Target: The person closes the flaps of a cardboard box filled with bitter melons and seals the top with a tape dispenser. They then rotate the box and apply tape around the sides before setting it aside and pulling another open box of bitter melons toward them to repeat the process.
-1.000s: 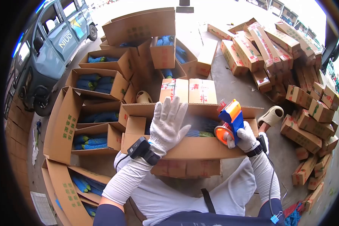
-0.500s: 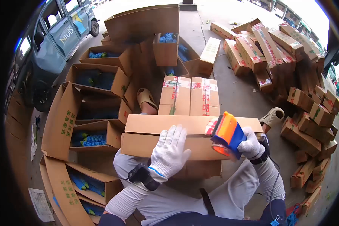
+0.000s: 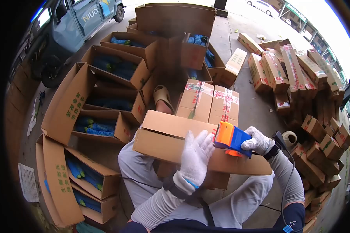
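Across my lap lies a long cardboard carton (image 3: 163, 149), its top flaps folded down with a seam between them. My right hand (image 3: 258, 141), in a white knit glove, grips the handle of a blue and orange tape dispenser (image 3: 237, 139). The dispenser's head rests at the carton's top near the middle. Beside it, my left hand (image 3: 196, 158), gloved as well, lies over the carton's near side with fingers stretched out, close to the dispenser. Two taped cartons (image 3: 195, 100) stand just beyond the one on my lap.
Open cartons (image 3: 114, 64) holding produce in blue mesh sleeves stand at left. On the right is a heap of taped cartons (image 3: 278, 73), with smaller ones (image 3: 319, 143) nearer. A van (image 3: 76, 29) is parked at upper left. A cable (image 3: 289, 186) hangs along my right arm.
The carton on my lap has tilted, its right end now lower and nearer. My left hand has slid right toward the dispenser, which has turned more level. The whole view has shifted.
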`<state>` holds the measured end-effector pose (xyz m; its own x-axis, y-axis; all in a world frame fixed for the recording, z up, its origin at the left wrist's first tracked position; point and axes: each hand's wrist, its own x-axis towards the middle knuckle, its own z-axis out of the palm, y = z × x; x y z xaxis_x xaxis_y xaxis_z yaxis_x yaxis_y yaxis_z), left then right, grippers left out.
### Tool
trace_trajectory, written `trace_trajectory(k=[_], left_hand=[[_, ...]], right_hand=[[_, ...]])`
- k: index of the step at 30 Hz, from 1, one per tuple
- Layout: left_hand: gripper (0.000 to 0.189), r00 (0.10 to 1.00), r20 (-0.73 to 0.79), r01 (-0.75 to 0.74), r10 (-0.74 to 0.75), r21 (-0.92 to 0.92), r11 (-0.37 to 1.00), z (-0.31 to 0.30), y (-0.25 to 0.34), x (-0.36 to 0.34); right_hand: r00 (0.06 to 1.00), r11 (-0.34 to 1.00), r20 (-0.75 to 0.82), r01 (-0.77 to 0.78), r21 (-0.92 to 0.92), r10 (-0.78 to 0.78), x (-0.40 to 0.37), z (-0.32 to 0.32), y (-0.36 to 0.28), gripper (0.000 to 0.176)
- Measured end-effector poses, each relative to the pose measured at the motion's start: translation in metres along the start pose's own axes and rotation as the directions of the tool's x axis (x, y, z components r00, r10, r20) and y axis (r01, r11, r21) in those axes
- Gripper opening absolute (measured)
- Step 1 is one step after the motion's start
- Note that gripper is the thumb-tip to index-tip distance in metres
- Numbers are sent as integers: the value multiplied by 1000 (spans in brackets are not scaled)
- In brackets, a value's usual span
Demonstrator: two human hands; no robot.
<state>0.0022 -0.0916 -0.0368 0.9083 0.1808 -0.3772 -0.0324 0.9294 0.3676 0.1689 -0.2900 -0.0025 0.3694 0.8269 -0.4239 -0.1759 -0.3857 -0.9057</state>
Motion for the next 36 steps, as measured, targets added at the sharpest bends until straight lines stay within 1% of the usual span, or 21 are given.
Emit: trace_trajectory(k=[2,3,5,6,7,9,11,12,13,15,19,21,22,23,24,25,30,31,34,35,36], left_hand=[[80,974,227,26,-24,-7,1000,13,-10,2],[79,977,206,72,-56,-70,995,27,-8,-4],[78,933,279,-307,226,291,906,18,-32,1],[74,877,387,-456,284,488,744,9,-35,-1],[75,834,470,-523,289,508,685,1,-36,1],[70,924,325,-264,200,164,951,-5,-39,8],[55,975,217,21,38,-262,965,-1,-33,19],[39,983,180,17,32,-262,965,-1,-36,26],[32,996,84,30,-9,-246,969,1,-33,30],[30,998,0,-66,66,-74,995,3,-23,31],[31,983,-1,-183,183,-95,979,-11,28,24],[33,951,-67,-310,303,-167,936,-44,97,22],[33,900,-117,-430,421,-70,900,-56,135,12],[35,858,-200,-497,474,-88,863,-64,172,8],[37,843,-181,-515,508,8,857,-81,204,7],[37,856,-95,-502,508,84,861,-98,222,11],[42,848,-138,-489,512,174,855,-149,220,40],[41,884,-181,-411,431,141,901,-167,214,49],[42,918,-241,-223,316,345,912,-207,180,71],[46,959,-209,-67,190,485,872,-231,167,89],[45,978,-69,-117,195,592,797,-222,160,90]], right_hand=[[999,999,-37,-40,-29,39,-2,3,-2,52],[998,999,-38,-47,-18,46,-1,4,-2,51],[997,998,-46,-59,6,59,-5,0,1,50],[998,998,-59,-2,-62,-1,-4,0,3,49],[997,994,-73,-32,-104,24,-10,1,2,47],[990,988,-119,-87,-129,72,-7,7,-1,46],[989,989,-72,-135,-55,131,-5,9,-7,48],[991,990,-53,-124,-68,120,-4,11,-12,49],[993,991,-40,-113,-75,110,-4,14,-15,50],[990,983,-46,-136,-123,131,-3,19,-21,50],[967,933,-81,-254,-255,241,-13,24,-49,48],[954,910,-119,-298,-289,275,-27,6,-47,45],[946,896,-134,-323,-304,296,-36,-7,-42,44],[938,886,-149,-346,-309,314,-41,-14,-38,42],[931,887,-147,-364,-283,335,-42,-13,-38,40],[926,881,-157,-377,-286,344,-38,-9,-39,40],[890,817,-200,-455,-355,409,-14,16,-57,43],[878,795,-206,-479,-372,433,-10,18,-59,43],[845,745,-248,-535,-398,474,4,27,-66,47],[825,720,-262,-566,-403,501,8,29,-67,48],[803,655,-299,-595,-466,516,14,36,-73,54]])
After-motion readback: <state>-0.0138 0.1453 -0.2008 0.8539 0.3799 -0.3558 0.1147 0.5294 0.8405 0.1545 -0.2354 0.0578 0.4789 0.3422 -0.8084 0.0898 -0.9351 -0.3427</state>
